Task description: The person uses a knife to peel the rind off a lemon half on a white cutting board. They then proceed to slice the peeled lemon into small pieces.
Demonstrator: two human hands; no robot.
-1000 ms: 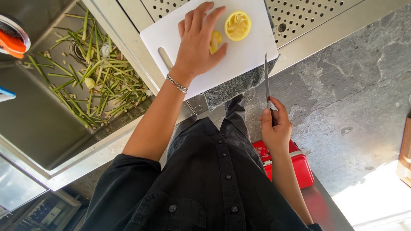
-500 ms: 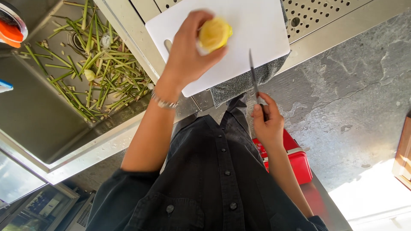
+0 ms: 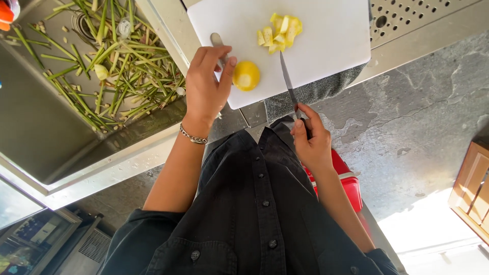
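A white cutting board (image 3: 326,40) lies on the steel counter. On it sits a yellow lemon half (image 3: 246,76), dome up, near the board's front edge. My left hand (image 3: 206,86) rests beside it, fingertips touching its left side. A pile of cut lemon pieces (image 3: 278,33) lies further back on the board. My right hand (image 3: 310,140) grips a thin knife (image 3: 288,84) by the handle, its blade lying over the board to the right of the lemon half.
A steel sink (image 3: 35,127) on the left holds several green stalks (image 3: 112,66) and trimmings. A perforated steel drain panel (image 3: 417,15) lies right of the board. A grey cloth (image 3: 316,91) sits under the board. A red box (image 3: 346,178) stands on the grey floor.
My left hand has set the lemon half down on the board near its front edge. The knife has moved up over the board. The pile of cut pieces is now in sight.
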